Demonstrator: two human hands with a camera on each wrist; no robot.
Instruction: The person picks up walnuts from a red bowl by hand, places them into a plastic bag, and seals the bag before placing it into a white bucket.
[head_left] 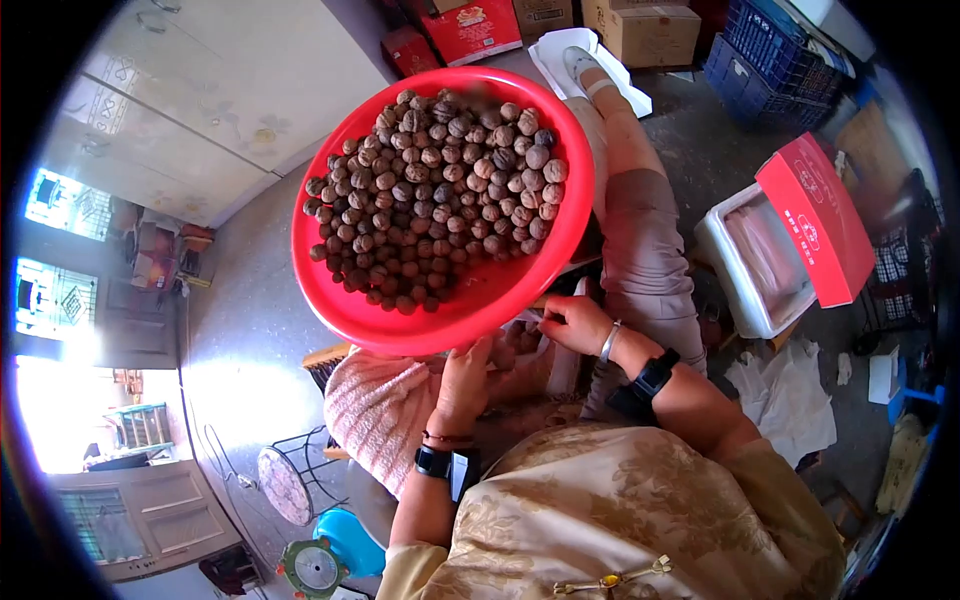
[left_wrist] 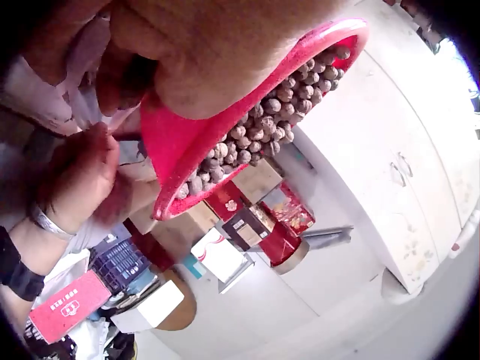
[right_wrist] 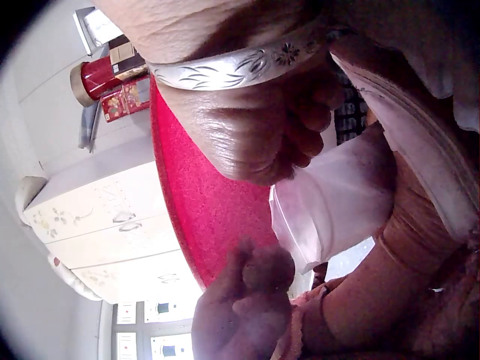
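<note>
A red plastic basin full of walnuts rests tilted over the person's lap. Below its near rim, the left hand has its fingers curled in; a dark, rounded, walnut-sized thing shows between them in the right wrist view. To its right, the right hand, wearing a silver bangle, pinches the edge of a translucent plastic bag. That bag hangs below the basin between the two hands. More walnuts show beneath the rim, partly hidden by the basin and hands.
A pink towel covers one thigh. On the right stands a white foam box with a red lid and pink plastic inside. Blue crates and cardboard boxes sit at the back. A round stool is at left.
</note>
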